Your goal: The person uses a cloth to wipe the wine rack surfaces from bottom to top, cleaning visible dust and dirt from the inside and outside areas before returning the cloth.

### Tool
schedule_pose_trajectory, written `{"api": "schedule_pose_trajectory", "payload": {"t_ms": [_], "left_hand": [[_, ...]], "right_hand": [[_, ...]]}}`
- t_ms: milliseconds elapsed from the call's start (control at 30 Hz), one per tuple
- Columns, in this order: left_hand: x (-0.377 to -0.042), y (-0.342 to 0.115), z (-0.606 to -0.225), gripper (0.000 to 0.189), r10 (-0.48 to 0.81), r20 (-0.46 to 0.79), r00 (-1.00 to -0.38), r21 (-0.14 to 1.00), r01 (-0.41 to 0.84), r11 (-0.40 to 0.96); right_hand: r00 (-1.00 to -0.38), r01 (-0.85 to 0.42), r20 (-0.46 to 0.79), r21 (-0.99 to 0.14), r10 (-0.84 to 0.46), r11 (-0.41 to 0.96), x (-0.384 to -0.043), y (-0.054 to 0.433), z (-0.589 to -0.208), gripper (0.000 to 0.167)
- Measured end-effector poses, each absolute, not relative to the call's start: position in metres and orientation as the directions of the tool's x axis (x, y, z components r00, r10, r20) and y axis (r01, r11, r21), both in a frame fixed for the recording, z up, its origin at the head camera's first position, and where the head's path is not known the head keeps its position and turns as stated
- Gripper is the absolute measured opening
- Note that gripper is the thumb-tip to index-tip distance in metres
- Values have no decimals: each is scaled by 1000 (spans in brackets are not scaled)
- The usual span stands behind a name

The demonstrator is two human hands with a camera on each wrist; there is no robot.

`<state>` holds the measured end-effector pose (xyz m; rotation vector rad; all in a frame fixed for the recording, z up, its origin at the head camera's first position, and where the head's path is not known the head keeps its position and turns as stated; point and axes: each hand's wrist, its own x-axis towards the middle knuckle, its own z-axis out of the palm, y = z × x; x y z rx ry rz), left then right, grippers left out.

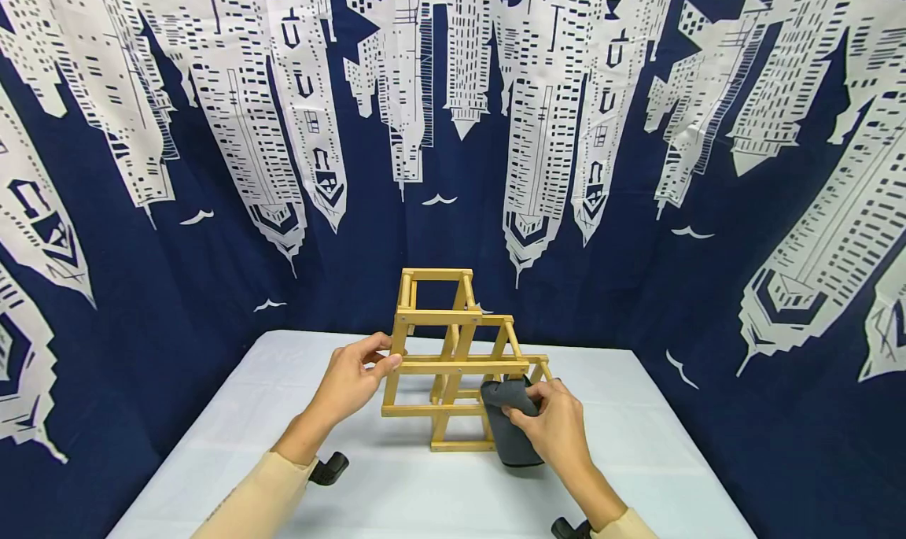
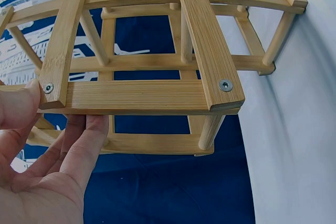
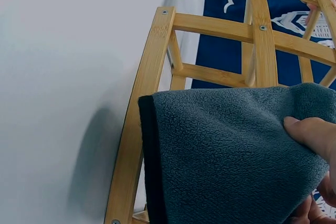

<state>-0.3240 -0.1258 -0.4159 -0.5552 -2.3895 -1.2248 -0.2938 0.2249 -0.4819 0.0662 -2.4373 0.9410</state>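
Note:
A stepped rack of light wooden bars (image 1: 460,367) stands on the table. My left hand (image 1: 354,378) holds its left side; the left wrist view has that hand (image 2: 63,177) with thumb on top of a corner of the wooden frame (image 2: 136,95) and fingers beneath. At the rack's lower right, my right hand (image 1: 562,429) pinches a dark grey cloth (image 1: 515,441) that hangs in front of the bars. Up close in the right wrist view, the fuzzy cloth (image 3: 226,156) has a black edge, and the right thumb presses on it, with other fingertips partly hidden behind.
The table (image 1: 283,413) has a white covering. Behind and on both sides hangs a dark blue curtain (image 1: 453,232) printed with white buildings. Black devices are strapped at the left wrist (image 1: 329,469) and the right wrist (image 1: 570,529).

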Motion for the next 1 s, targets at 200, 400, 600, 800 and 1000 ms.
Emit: {"api": "schedule_pose_trajectory", "payload": {"t_ms": [200, 400, 600, 800, 1000], "left_hand": [[-324, -129, -417, 4, 158, 520, -839, 664, 514, 543], [-323, -130, -420, 6, 162, 516, -841, 661, 511, 549], [-323, -130, -420, 3, 172, 514, -840, 661, 516, 545], [-325, -128, -417, 4, 169, 517, -839, 669, 520, 531], [-323, -126, -416, 7, 160, 507, -847, 684, 509, 524]], "right_hand": [[-848, -232, 503, -636, 167, 736, -294, 220, -486, 30], [-781, -297, 585, -656, 219, 694, -293, 217, -495, 31], [-695, -394, 676, -643, 245, 657, -297, 219, -496, 29], [-622, -475, 744, -606, 243, 638, -300, 224, -494, 31], [-611, -495, 752, -606, 246, 622, -299, 225, -497, 32]]}}
